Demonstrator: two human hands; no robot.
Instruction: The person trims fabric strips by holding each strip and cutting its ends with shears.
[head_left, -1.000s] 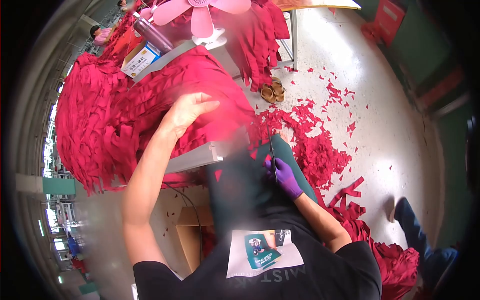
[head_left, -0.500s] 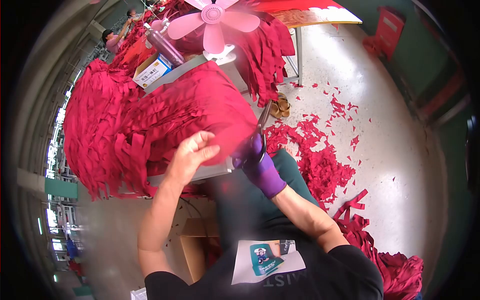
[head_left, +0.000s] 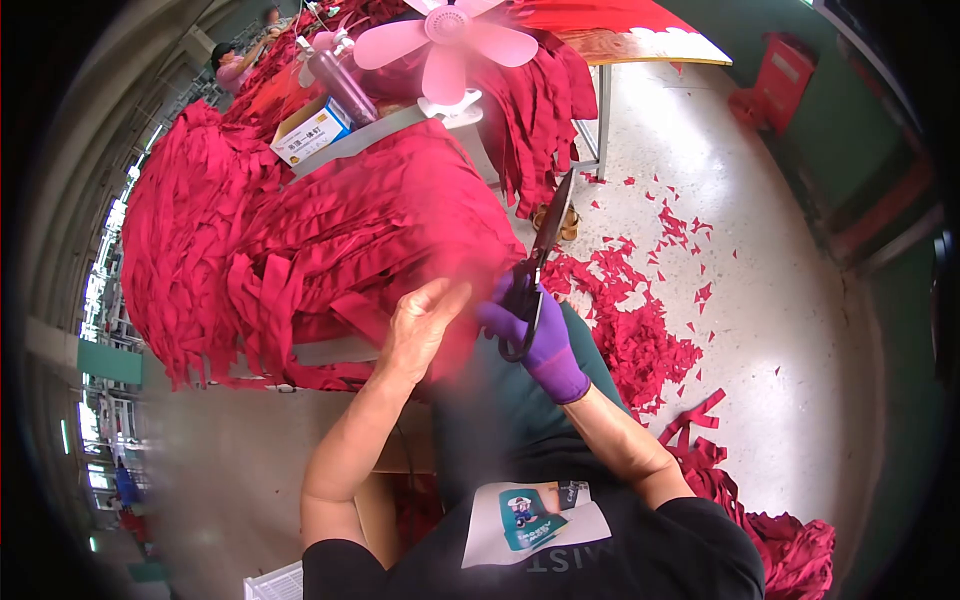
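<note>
A single head-worn camera looks forward and steeply down through a wide, round-edged view, the shirt (head_left: 540, 582) close below, the fan (head_left: 446, 26) farther ahead

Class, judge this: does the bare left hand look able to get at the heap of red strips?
Probably yes: the left hand is close beside the heap, with nothing visible barring the way; the scissors are in the gloved right hand, to one side.

A pink fan (head_left: 446, 25) is near a dark purple bottle (head_left: 343, 88) set just beside a white-and-blue box (head_left: 310, 135); brown sandals (head_left: 570, 228), partly hidden, sit on the pale floor (head_left: 800, 330); farther back, a person (head_left: 234, 73) wears pink
</note>
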